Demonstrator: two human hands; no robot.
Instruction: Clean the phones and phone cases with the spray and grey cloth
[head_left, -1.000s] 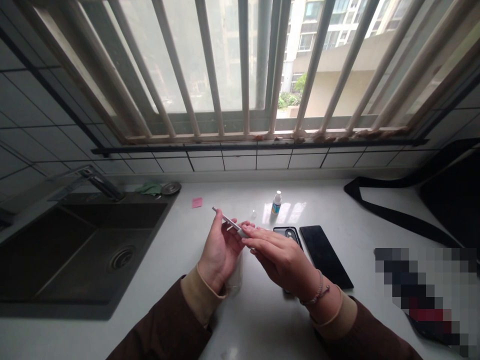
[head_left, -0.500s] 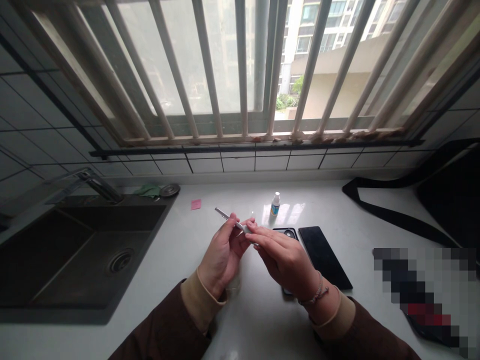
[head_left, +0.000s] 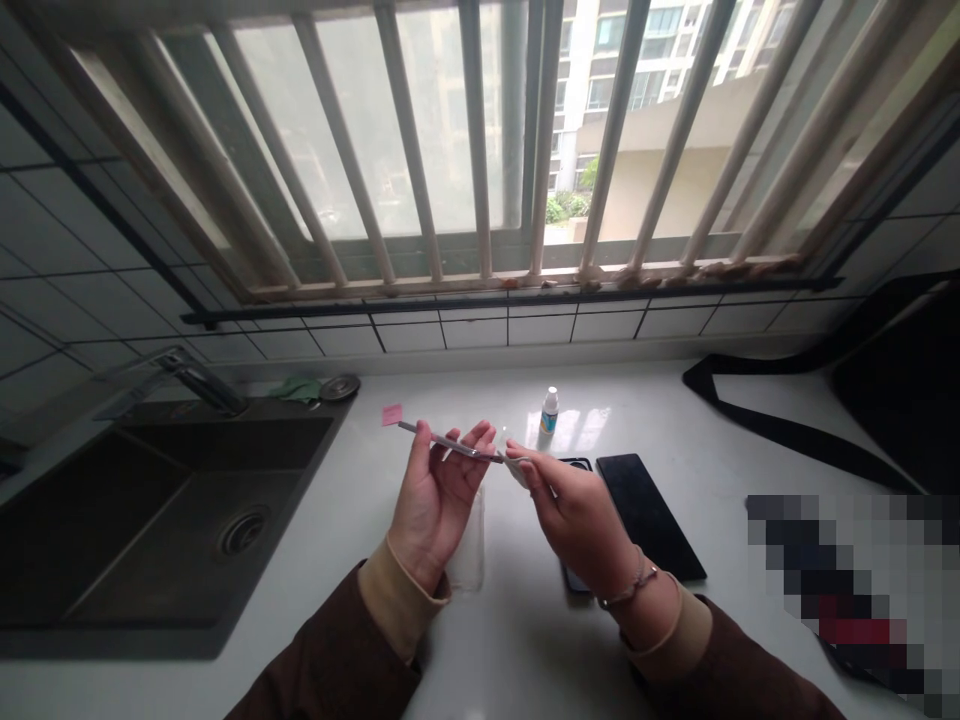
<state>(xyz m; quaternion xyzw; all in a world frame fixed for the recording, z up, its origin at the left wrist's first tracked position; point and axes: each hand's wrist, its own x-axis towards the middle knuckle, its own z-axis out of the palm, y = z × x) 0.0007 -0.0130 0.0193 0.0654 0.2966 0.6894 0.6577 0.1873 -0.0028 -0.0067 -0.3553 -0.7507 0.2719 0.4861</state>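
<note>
My left hand (head_left: 435, 500) grips a thin, flat silvery piece (head_left: 435, 438) seen edge-on, which points left towards the sink. My right hand (head_left: 577, 520) is closed in a pinch on a small white tab (head_left: 516, 466) at the piece's near end. Both hands hover above the white counter (head_left: 360, 520). A clear plastic sheet (head_left: 469, 545) lies under my left wrist. A black phone (head_left: 652, 515) lies screen-up to the right of my right hand, and a dark phone case (head_left: 574, 465) is partly hidden behind that hand.
A small white dropper bottle (head_left: 550, 410) stands behind the hands, and a pink note (head_left: 391, 413) lies to its left. The dark sink (head_left: 150, 510) with its faucet (head_left: 199, 378) fills the left. A black bag strap (head_left: 787, 430) crosses the right. Barred window behind.
The thin piece has tilted flatter and now reaches further left. My right hand went from lying flat over it to pinching the white tab at its end.
</note>
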